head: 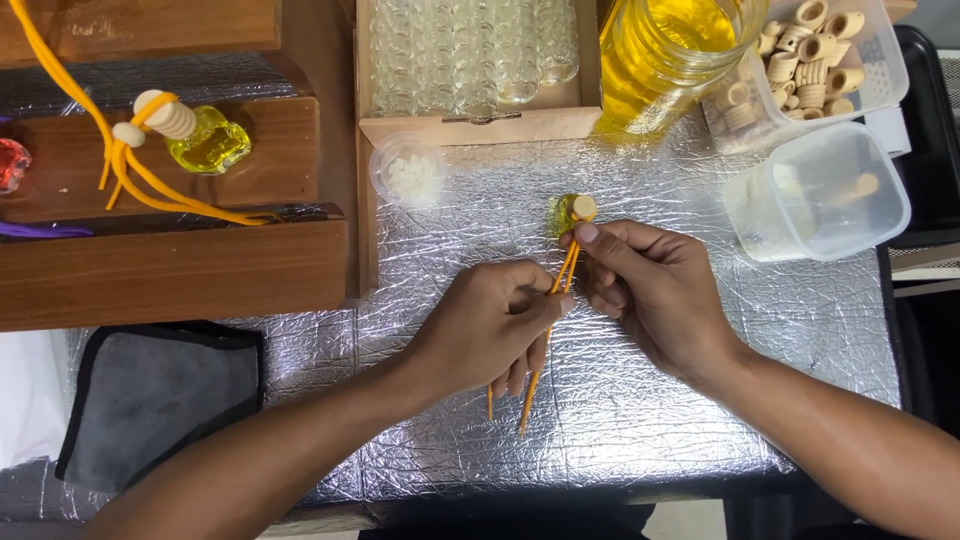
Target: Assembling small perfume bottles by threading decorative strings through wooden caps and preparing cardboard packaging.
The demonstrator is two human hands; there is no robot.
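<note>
Both hands meet over the silver foil mat [640, 420]. The left hand [490, 325] is curled nearly closed, pinching the orange cord [560, 285], whose two ends trail below it. The right hand [650, 280], fingers bent, grips one small yellow bottle [572, 212] with a wooden cap at mid-mat. One finished bottle [205, 140] rests on the wooden rack [180, 270]; two clear tubs [820, 190] stand to the right.
</note>
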